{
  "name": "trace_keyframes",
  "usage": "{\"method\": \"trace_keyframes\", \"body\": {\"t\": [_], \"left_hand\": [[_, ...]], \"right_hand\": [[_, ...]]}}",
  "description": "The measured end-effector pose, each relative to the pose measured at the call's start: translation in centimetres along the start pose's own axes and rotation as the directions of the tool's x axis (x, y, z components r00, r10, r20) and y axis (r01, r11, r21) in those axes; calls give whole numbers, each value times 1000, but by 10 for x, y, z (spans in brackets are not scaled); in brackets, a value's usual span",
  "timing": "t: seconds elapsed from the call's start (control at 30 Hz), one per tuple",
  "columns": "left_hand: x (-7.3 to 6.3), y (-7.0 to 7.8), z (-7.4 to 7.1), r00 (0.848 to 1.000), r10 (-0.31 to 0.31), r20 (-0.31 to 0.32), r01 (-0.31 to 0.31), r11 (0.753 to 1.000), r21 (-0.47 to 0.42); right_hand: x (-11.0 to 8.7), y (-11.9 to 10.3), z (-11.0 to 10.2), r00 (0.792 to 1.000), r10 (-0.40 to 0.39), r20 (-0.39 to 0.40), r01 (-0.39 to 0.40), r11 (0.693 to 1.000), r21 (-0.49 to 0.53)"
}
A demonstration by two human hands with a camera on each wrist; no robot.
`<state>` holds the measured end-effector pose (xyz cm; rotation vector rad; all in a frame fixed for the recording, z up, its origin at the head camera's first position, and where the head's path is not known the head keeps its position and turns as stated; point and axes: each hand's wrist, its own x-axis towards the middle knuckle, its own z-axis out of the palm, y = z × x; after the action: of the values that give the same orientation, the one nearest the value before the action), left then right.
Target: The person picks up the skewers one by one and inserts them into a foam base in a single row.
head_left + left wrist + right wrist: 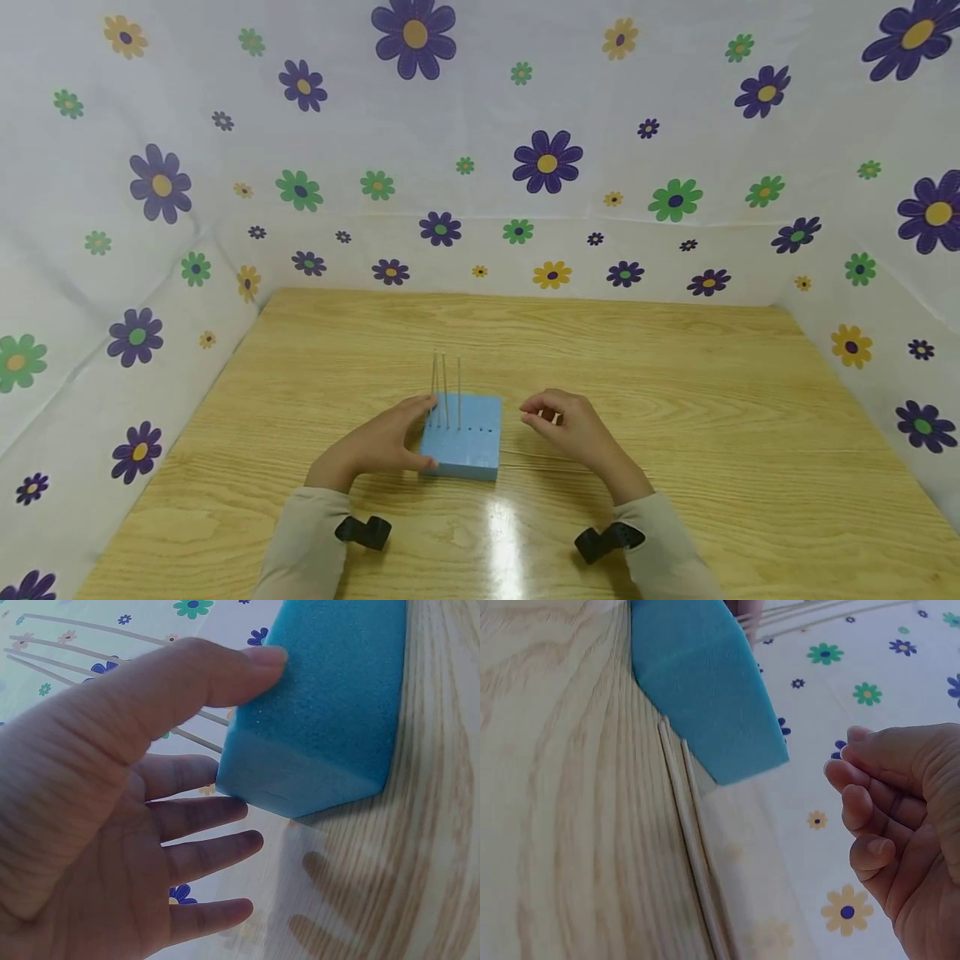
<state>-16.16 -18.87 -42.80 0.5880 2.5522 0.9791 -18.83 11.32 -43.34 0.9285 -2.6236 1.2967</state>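
Observation:
A blue foam block (463,454) lies on the wooden table, with a row of small holes across its top. Several thin wooden sticks (459,392) stand in the left part of that row, some leaning slightly. My left hand (378,442) holds the block at its left side, thumb on the front face and index finger near the back left corner. The other left fingers extend straight in the left wrist view. Right of the block, my right hand (573,425) hovers with loosely bent fingers, thumb close to the index fingertip; nothing shows between them.
Two loose wooden sticks (686,825) lie on the table (675,375) beside the block's right side, below my right hand. White cloth walls (480,108) with printed flowers enclose the table at the back and both sides. A black strap is on each wrist.

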Motion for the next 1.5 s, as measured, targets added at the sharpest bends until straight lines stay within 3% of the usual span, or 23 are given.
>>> {"method": "trace_keyframes", "body": {"t": [0.7, 0.9, 1.23, 1.5], "left_hand": [[1, 0, 1, 1000, 4, -7, -4, 1000, 13], [0, 0, 2, 1000, 4, -8, -3, 1000, 13], [2, 0, 2, 1000, 5, -13, -4, 1000, 13], [3, -2, 2, 1000, 12, -15, -12, 1000, 14]], "right_hand": [[-39, 29, -38, 982, 150, -115, -155, 987, -38], [-48, 35, -45, 980, 155, -127, -162, 985, -55], [-64, 42, -53, 976, 205, -69, -210, 975, -68], [-73, 46, -56, 962, 272, 13, -270, 958, -98]]}}
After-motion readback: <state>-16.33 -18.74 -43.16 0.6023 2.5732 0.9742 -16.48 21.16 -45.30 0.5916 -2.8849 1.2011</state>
